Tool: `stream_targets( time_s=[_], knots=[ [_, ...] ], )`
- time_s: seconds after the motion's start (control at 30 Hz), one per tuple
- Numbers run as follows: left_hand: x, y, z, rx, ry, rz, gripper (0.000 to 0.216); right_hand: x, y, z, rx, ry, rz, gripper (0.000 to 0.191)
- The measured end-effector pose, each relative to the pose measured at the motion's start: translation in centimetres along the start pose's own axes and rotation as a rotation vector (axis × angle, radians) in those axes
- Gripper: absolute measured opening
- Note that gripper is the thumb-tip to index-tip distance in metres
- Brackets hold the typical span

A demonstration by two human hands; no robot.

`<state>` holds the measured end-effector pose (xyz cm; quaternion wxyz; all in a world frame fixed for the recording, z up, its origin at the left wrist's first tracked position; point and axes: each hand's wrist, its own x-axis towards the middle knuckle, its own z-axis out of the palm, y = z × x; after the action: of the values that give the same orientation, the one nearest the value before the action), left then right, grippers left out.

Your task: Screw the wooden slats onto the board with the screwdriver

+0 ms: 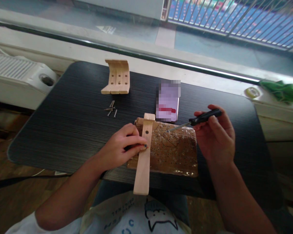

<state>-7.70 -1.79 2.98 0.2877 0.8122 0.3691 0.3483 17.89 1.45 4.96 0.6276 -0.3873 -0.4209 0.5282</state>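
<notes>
A pale wooden piece (pixel 142 172) with a raised, bent far end lies across a brown, tape-wrapped block (pixel 172 156) dotted with small holes. My left hand (pixel 123 143) is closed over the wood, thumb and forefinger pinching a small screw (pixel 145 146) at its surface. Farther up the same piece is a dark round hole or screw head (pixel 146 132); I cannot tell which. In my right hand (pixel 218 139) is a screwdriver (pixel 203 117) with a black handle. Its shaft points left and its tip is over the brown block, apart from the wooden piece.
Several loose screws (pixel 111 109) lie on the dark table (pixel 70 110). Behind them stands a curved wooden assembly (pixel 119 78) with holes. A phone (pixel 168 102) lies beyond the block. On the sill are a tape roll (pixel 252 92) and a green cloth (pixel 280 91).
</notes>
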Motion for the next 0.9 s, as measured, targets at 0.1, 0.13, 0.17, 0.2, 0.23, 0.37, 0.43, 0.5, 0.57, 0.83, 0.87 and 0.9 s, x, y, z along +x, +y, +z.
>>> stream_targets(
  time_s=[0.1,0.13,0.17,0.2,0.23,0.37,0.43,0.5,0.57,0.83,0.87,0.9],
  knots=[
    [0.06,0.03,-0.02,0.007,-0.006,0.004,0.009,0.04,0.09,-0.18,-0.029,-0.026,-0.017,0.019],
    [0.07,0.04,-0.03,0.012,-0.008,0.006,0.009,0.06,0.12,-0.24,-0.038,-0.030,-0.020,0.019],
    [0.08,0.03,-0.03,0.015,-0.009,0.011,0.009,0.07,0.14,-0.28,-0.046,-0.031,-0.021,0.018],
    [0.08,0.02,-0.02,0.017,-0.010,0.018,0.009,0.08,0.17,-0.31,-0.053,-0.030,-0.021,0.018],
    [0.06,0.01,-0.01,0.018,-0.010,0.025,0.009,0.09,0.18,-0.32,-0.058,-0.027,-0.021,0.018],
    [-0.07,0.00,-0.03,0.007,-0.020,0.010,0.010,0.09,0.21,-0.30,-0.059,-0.021,-0.022,0.018],
    [-0.12,0.03,-0.08,-0.002,-0.031,-0.008,0.011,0.07,0.20,-0.28,-0.048,-0.020,-0.020,0.018],
    [-0.14,0.06,-0.15,-0.012,-0.034,-0.020,0.012,0.05,0.18,-0.27,-0.041,-0.025,-0.018,0.018],
    [-0.17,0.05,-0.20,-0.023,-0.027,-0.029,0.012,0.03,0.17,-0.28,-0.035,-0.032,-0.013,0.018],
    [-0.18,-0.02,-0.16,-0.037,-0.026,-0.025,0.012,0.03,0.10,-0.08,-0.011,-0.003,0.004,0.018],
    [-0.16,-0.02,-0.14,-0.036,-0.030,-0.022,0.011,0.02,0.08,-0.04,-0.012,0.006,0.009,0.018],
    [-0.14,-0.01,-0.12,-0.033,-0.031,-0.018,0.011,0.02,0.07,-0.01,-0.015,0.015,0.012,0.019]
  ],
)
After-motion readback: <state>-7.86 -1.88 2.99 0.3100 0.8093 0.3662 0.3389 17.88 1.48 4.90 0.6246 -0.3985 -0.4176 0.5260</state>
